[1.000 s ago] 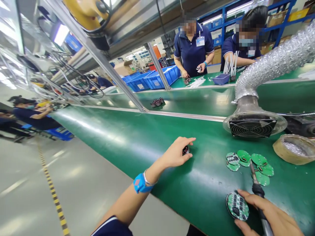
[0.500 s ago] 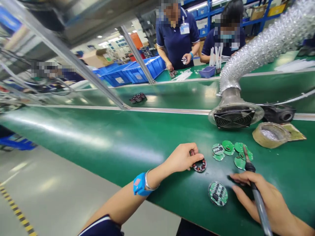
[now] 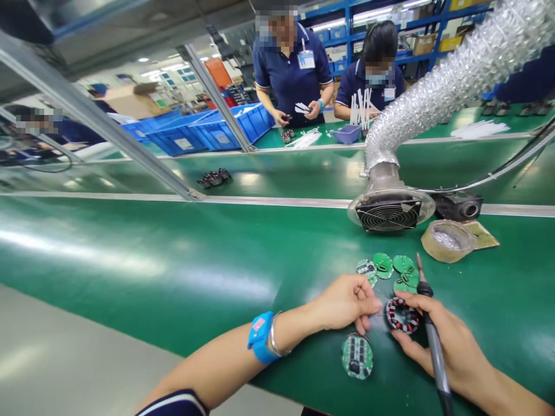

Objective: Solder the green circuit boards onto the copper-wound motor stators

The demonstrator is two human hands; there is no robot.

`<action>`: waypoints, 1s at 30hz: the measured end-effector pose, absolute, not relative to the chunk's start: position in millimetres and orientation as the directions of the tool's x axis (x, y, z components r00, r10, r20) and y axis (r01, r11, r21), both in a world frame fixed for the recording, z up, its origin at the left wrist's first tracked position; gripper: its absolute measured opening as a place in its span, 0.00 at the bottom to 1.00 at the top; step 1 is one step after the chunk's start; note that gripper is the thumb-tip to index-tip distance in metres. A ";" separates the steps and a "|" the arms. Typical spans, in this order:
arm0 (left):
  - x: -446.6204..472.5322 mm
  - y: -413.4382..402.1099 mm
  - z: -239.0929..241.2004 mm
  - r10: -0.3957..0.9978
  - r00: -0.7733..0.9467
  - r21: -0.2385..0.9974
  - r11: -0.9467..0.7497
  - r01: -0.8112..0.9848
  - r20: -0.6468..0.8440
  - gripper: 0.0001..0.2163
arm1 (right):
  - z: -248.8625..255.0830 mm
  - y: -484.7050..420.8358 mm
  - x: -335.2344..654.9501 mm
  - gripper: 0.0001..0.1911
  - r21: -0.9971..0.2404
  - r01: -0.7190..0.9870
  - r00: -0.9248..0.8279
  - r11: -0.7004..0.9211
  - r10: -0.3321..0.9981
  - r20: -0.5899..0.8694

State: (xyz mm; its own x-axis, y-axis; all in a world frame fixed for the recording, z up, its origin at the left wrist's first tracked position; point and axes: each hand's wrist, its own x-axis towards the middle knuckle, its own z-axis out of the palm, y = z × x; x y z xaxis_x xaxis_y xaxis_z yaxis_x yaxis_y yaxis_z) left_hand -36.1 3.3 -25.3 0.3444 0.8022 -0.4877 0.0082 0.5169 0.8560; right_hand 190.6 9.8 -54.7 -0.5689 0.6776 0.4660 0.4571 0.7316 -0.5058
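My right hand (image 3: 455, 341) grips a soldering iron (image 3: 433, 341), its tip pointing away from me. Between the thumb and forefinger of that hand is a ring-shaped motor stator (image 3: 402, 316) with copper-coloured windings. My left hand (image 3: 347, 303) is closed in a pinch just left of the stator; whatever its fingertips hold is too small to make out. Just below the left fingers lies a round green circuit board (image 3: 357, 357) with black chips, its upper edge close to them. Several more green boards (image 3: 383, 264) lie in a group beyond both hands.
A fume extractor fan (image 3: 390, 216) on a silvery flexible duct (image 3: 411, 104) stands behind the boards. A roll of tape (image 3: 446, 241) sits to its right. Dark parts (image 3: 214, 178) lie past the metal rail. Two co-workers face me across the bench near blue bins (image 3: 186, 136).
The stator has passed from my left hand to my right, which still holds the soldering iron. My left hand has moved right and down, near the single board. The view has shifted right.
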 end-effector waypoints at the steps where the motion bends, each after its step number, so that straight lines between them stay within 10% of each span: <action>1: -40.1 4.0 -24.5 0.795 0.349 0.854 0.519 0.030 -0.495 0.28 | -55.8 9.9 192.7 0.19 -0.499 0.465 -0.565 0.731 0.679 0.468; 13: -20.7 6.5 -4.2 0.844 0.360 0.899 0.280 0.338 -0.398 0.06 | -57.0 8.8 184.9 0.19 -0.483 0.409 -0.586 0.774 0.629 0.511; 30: -85.7 2.7 -23.3 0.947 0.027 0.944 0.316 0.092 -0.320 0.17 | -44.5 10.5 191.1 0.21 -0.551 0.294 -0.656 0.781 0.585 0.477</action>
